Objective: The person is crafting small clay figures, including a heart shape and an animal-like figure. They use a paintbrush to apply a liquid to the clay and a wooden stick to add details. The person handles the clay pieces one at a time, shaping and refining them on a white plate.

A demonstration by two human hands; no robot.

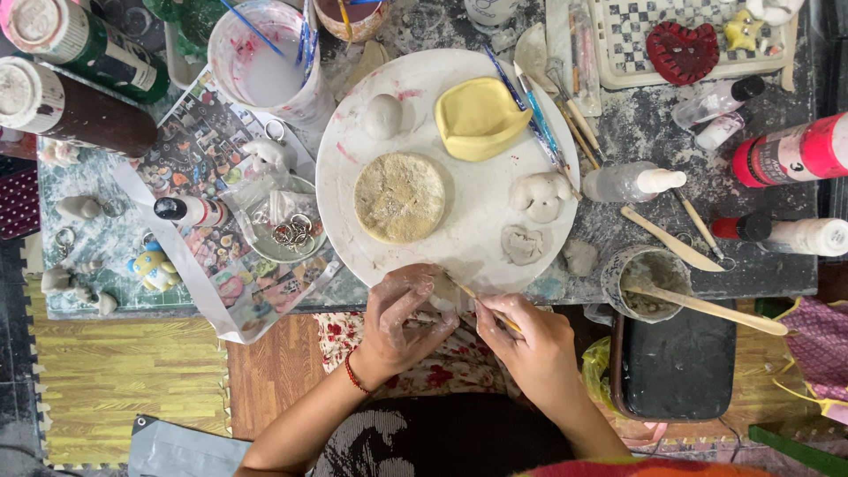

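- My left hand [402, 316] has its grip curled tight around a small lump of grey clay [439, 303], fingers wrapped over it so only a bit of the clay shows.
- My right hand [528, 340] pinches a thin wooden stick [484, 305] in a narrow grip between thumb and fingertips; its tip touches the clay lump.
- Both hands sit at the near edge of the round white plate [477, 208], just over the rim of the counter [751, 177].
- On the plate lie a flat sandy disc [399, 196], a yellow clay slab [479, 117], a grey ball [382, 116] and two shaped grey pieces [541, 196], all apart from my hands.
- Just right of my right hand stands a small cup [643, 281] with a wooden spatula [711, 306] resting in it.
- To the left, a printed sheet [199, 159] carries a clear dish of metal rings [291, 231].
- A red heart [682, 51] rests on a checked tray [618, 44] at the far right.
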